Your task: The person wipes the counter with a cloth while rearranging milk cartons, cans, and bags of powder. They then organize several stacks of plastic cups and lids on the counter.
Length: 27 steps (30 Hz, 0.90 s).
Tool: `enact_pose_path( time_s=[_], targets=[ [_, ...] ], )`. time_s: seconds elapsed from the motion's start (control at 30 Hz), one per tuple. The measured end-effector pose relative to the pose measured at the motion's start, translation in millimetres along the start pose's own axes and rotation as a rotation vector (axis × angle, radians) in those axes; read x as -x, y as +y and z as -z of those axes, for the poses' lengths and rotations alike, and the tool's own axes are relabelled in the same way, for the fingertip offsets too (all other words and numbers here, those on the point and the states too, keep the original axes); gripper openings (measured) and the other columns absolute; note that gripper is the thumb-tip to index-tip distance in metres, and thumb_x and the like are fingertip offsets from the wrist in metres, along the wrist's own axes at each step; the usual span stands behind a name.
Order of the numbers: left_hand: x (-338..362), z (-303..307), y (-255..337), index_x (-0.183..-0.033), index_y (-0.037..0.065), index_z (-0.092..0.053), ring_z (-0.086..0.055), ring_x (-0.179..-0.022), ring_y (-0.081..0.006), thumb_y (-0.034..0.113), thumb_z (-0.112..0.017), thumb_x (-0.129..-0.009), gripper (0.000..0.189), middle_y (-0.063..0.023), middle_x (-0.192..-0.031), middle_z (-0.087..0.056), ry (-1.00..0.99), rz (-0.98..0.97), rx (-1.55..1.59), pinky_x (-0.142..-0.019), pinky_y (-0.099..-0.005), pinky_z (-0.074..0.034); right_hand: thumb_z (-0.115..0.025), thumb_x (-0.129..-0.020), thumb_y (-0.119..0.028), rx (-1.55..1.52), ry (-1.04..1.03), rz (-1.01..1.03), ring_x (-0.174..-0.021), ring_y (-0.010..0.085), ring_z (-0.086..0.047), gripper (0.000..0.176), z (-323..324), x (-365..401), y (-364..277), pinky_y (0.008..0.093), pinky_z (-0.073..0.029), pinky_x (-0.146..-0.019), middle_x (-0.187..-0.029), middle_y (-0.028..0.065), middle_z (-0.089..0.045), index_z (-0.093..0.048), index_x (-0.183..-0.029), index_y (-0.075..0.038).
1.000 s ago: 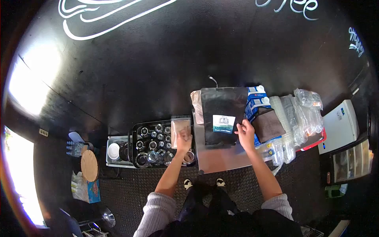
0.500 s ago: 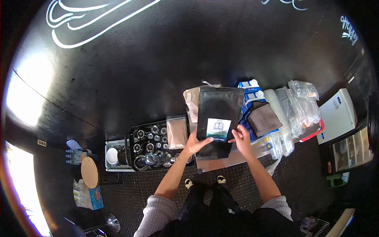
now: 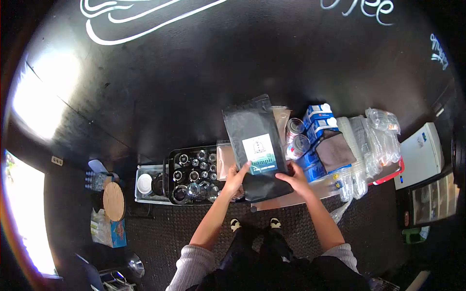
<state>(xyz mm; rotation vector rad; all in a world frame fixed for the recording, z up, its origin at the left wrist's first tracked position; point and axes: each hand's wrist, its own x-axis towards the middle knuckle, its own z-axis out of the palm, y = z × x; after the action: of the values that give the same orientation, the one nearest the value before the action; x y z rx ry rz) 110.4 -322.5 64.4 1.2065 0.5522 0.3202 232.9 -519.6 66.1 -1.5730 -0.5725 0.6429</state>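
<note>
The left hand [image 3: 236,175] has joined the right hand [image 3: 294,176], both clamped on the bag [image 3: 252,133]. Lifted and tilted left, the bag now uncovers two cans [image 3: 296,139].

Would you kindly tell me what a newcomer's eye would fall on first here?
A big black bag with a white and teal label, tilted at the centre, held at its lower end by the left hand and right hand. Left of it sits a black tray of glass jars; right of it, blue cartons.
</note>
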Motion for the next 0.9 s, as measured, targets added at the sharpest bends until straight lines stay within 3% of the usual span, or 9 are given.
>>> enact_pose_path(
  time_s=[0.1,0.2,0.33,0.5,0.57,0.6,0.63,0.73,0.9],
  targets=[
    [26,19,5,-0.137,-0.005,-0.017,-0.037,-0.123,-0.0272,0.023,-0.076,-0.072,0.092,-0.0195,-0.133,-0.038,-0.165,0.115,-0.061,-0.103,-0.0366,-0.031,-0.073,-0.075,-0.009,-0.176,-0.02,0.0,-0.069,0.004,-0.051,0.022,-12,-9,7,0.02,-0.04,-0.063,-0.076,-0.0028,-0.058,-0.054,-0.085,-0.004],
    [41,43,-3,-0.139,-0.005,-0.01,-0.034,-0.125,-0.026,0.01,-0.077,-0.068,0.098,-0.0179,-0.137,-0.031,-0.335,0.281,0.068,-0.104,-0.0365,-0.03,-0.072,-0.075,-0.009,-0.067,-0.033,0.043,-0.067,0.0028,-0.049,0.02,-24,-17,15,0.0195,-0.038,-0.06,-0.074,-0.0039,-0.057,-0.055,-0.084,-0.005],
    [47,57,-5,-0.133,-0.004,-0.028,-0.046,-0.115,-0.0217,0.009,-0.08,-0.065,0.086,-0.0139,-0.124,-0.048,-0.27,0.201,-0.022,-0.098,-0.0344,-0.038,-0.071,-0.077,-0.01,-0.112,-0.093,0.003,-0.066,0.0022,-0.049,0.018,-46,-20,-16,0.0187,-0.036,-0.059,-0.071,-0.0054,-0.056,-0.055,-0.083,-0.006],
    [54,79,0,-0.107,-0.003,-0.057,-0.058,-0.091,-0.0129,0.004,-0.074,-0.072,0.039,-0.006,-0.102,-0.063,-0.125,0.055,-0.086,-0.083,-0.0275,-0.048,-0.07,-0.078,-0.018,-0.051,-0.168,-0.099,-0.077,0.0044,-0.05,0.024,-68,-36,-3,0.0202,-0.039,-0.065,-0.086,-0.0021,-0.057,-0.056,-0.093,-0.006],
    [55,92,-1,-0.104,-0.004,-0.058,-0.06,-0.088,-0.0138,-0.004,-0.065,-0.077,0.027,-0.0064,-0.1,-0.064,-0.008,-0.017,0.037,-0.077,-0.0279,-0.051,-0.072,-0.076,-0.033,-0.19,-0.09,-0.165,-0.096,0.0103,-0.05,0.051,-90,-39,-1,0.0264,-0.041,-0.076,-0.112,0.004,-0.051,-0.05,-0.115,-0.008],
    [58,97,4,-0.102,-0.003,-0.059,-0.061,-0.088,-0.0143,-0.004,-0.064,-0.078,0.025,-0.0065,-0.1,-0.064,0.084,0.021,0.09,-0.077,-0.0282,-0.051,-0.071,-0.073,-0.046,-0.264,-0.081,-0.4,-0.112,0.0194,-0.045,0.078,-99,-34,-19,0.037,-0.041,-0.086,-0.128,0.0082,-0.04,-0.034,-0.132,-0.011],
    [60,102,9,-0.101,-0.003,-0.059,-0.061,-0.088,-0.0148,-0.004,-0.063,-0.079,0.022,-0.0066,-0.1,-0.064,0.176,0.058,0.143,-0.077,-0.0285,-0.05,-0.071,-0.071,-0.05,-0.289,-0.096,-0.523,-0.115,0.025,-0.044,0.085,-112,-35,-23,0.0445,-0.041,-0.088,-0.13,0.0105,-0.039,-0.028,-0.134,-0.012],
    [58,104,11,-0.098,-0.002,-0.06,-0.06,-0.083,-0.0126,0.0,-0.064,-0.081,0.017,-0.0056,-0.096,-0.064,0.279,-0.132,0.227,-0.074,-0.0267,-0.049,-0.068,-0.077,-0.044,-0.547,-0.164,-0.56,-0.107,0.0252,-0.051,0.065,-157,-33,-22,0.0474,-0.048,-0.08,-0.123,0.0065,-0.042,-0.038,-0.127,-0.014],
    [60,117,8,-0.097,-0.002,-0.061,-0.058,-0.081,-0.0097,0.002,-0.068,-0.078,0.02,-0.0032,-0.092,-0.064,0.409,-0.249,0.034,-0.074,-0.0249,-0.046,-0.064,-0.082,-0.04,-0.455,-0.135,-0.411,-0.105,0.0177,-0.053,0.052,-207,-38,-29,0.0394,-0.046,-0.082,-0.111,0.0046,-0.053,-0.045,-0.12,-0.009]
  ],
)
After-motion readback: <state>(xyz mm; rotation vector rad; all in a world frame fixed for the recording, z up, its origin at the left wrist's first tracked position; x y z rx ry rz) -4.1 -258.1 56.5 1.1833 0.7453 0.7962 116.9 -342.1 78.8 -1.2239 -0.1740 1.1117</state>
